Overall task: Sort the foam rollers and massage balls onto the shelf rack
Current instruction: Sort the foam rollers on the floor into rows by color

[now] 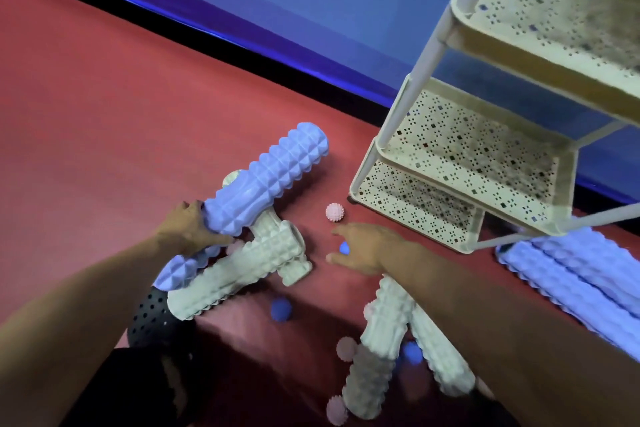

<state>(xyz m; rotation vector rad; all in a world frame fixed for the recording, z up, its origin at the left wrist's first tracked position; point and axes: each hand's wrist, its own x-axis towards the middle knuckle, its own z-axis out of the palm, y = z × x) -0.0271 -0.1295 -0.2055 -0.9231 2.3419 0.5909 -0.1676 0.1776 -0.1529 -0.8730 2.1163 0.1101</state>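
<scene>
Closest to the camera, a few cream ridged foam rollers (379, 333) lie crossed on the red floor mat (86, 114) with small pink spiky balls (346, 348) and a blue spiky massage ball (280, 309) around them. A black perforated ball (149, 319) sits down by the left arm. The left hand (188, 229) grips the end of a lavender knobbly foam roller (266, 180), tilted up over more cream rollers (242, 270). The right hand (363, 248) has fingers curled around a little blue ball (344, 247). Just past it, a pale pink spiky ball (335, 211) sits near the cream perforated shelf rack (460, 163). More lavender rollers (571, 274) lie to the right, partly under the rack.
</scene>
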